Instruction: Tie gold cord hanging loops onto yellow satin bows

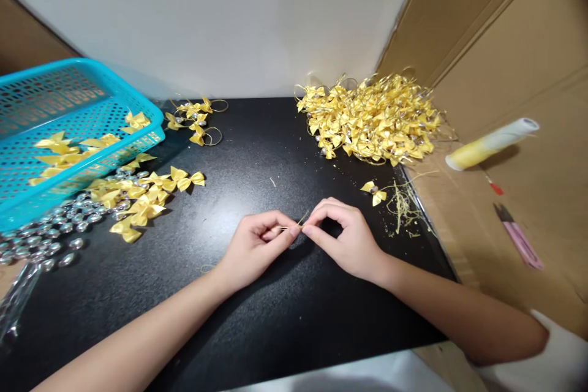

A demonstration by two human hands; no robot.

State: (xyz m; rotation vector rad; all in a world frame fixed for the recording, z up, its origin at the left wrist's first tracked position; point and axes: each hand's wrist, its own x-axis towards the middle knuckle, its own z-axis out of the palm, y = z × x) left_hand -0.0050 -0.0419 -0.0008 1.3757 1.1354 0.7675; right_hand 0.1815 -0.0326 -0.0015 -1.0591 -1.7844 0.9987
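Both hands meet over the middle of the black tabletop [257, 331]. Between thumb and fingers, my left hand [260, 242] pinches a thin gold cord [301, 221], whose short end sticks up between the hands. My right hand [344, 236] pinches the same cord from the other side, its fingertips almost touching the left thumb. The rest of the cord is mostly hidden by the left fingers. Just past the right hand lies a yellow ribbon bow [376, 193] with a bead at its centre and a loose cord tail.
At the left stand a turquoise basket [156, 119] with bows, loose yellow bows [147, 205] and silver beads [59, 233]. Finished-looking looped bows [199, 113] lie behind; a big heap [372, 116] sits back right. Cord scraps [404, 208], a tube [491, 144] and pink-handled snips [519, 239] are at right.
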